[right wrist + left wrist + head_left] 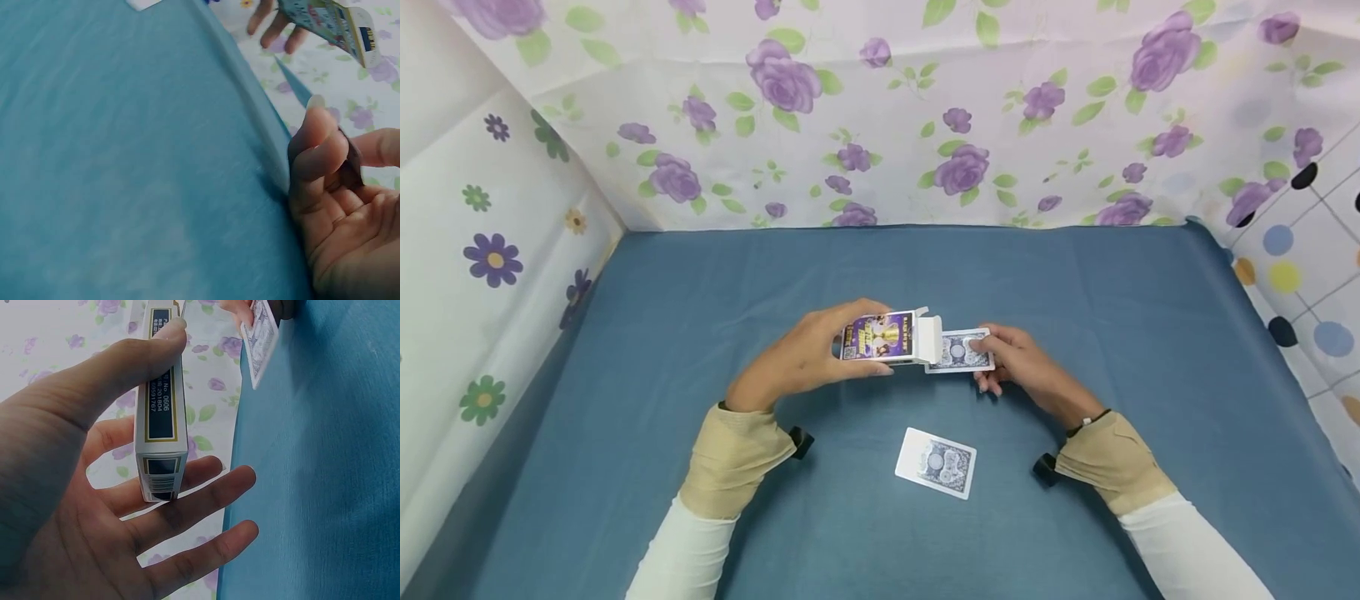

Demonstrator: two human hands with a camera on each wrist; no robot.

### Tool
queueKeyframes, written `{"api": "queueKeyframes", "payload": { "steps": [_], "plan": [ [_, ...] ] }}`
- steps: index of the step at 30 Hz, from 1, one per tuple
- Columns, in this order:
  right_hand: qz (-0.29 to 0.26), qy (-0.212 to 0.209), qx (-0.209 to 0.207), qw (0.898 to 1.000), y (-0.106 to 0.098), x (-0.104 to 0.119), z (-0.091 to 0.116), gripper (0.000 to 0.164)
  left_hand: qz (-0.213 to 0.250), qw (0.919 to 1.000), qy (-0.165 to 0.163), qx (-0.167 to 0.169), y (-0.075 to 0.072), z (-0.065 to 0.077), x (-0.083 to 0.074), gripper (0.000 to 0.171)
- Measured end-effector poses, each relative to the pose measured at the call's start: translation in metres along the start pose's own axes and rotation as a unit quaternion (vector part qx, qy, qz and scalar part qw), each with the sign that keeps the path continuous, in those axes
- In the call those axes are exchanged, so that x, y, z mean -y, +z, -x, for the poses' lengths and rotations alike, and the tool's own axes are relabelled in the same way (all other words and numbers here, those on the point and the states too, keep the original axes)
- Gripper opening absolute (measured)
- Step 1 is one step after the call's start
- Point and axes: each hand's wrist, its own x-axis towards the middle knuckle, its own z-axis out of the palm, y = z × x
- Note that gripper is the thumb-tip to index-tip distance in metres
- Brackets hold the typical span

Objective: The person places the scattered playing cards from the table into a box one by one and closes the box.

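My left hand [808, 350] grips a small card box [880, 337] with a purple and gold face, thumb along one narrow side. In the left wrist view the box [161, 406] shows its printed edge and a barcode end. The box's white flap [929, 338] stands open toward the right. There my right hand [1018, 367] pinches a playing card [961, 351], its blue patterned back up and its left end at the flap. From the right wrist, curled fingers [315, 140] hold the card nearly edge-on.
Another playing card [937, 463] lies back up on the blue cloth [820, 533], nearer the body. A flowered curtain [880, 108] hangs along the cloth's far edge. Patterned sheets [497, 333] rise on the left and right sides. Black wrist devices [801, 442] sit at both cuffs.
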Motion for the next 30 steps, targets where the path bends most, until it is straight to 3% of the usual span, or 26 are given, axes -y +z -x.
{"api": "queueKeyframes", "payload": {
  "steps": [4,11,18,23,30],
  "plan": [
    [-0.034,-0.031,0.002,0.999,-0.005,-0.004,0.003,0.028,-0.002,1.0000,0.004,-0.004,0.000,0.000,0.000,0.065],
    [-0.171,-0.045,0.021,0.984,-0.015,-0.003,0.002,0.022,-0.005,1.0000,0.001,-0.006,0.001,0.001,0.000,0.066],
    [-0.217,-0.062,0.014,0.974,-0.020,0.019,0.011,0.020,-0.006,1.0000,-0.001,-0.003,0.002,0.000,0.000,0.066],
    [-0.190,-0.084,-0.010,0.978,-0.021,0.039,0.020,0.023,-0.012,0.9999,-0.002,-0.003,0.001,-0.001,0.001,0.067],
    [-0.103,-0.080,-0.041,0.991,-0.015,0.049,0.026,0.033,-0.010,0.9999,-0.003,0.003,0.001,-0.001,0.001,0.067]
  ]
}}
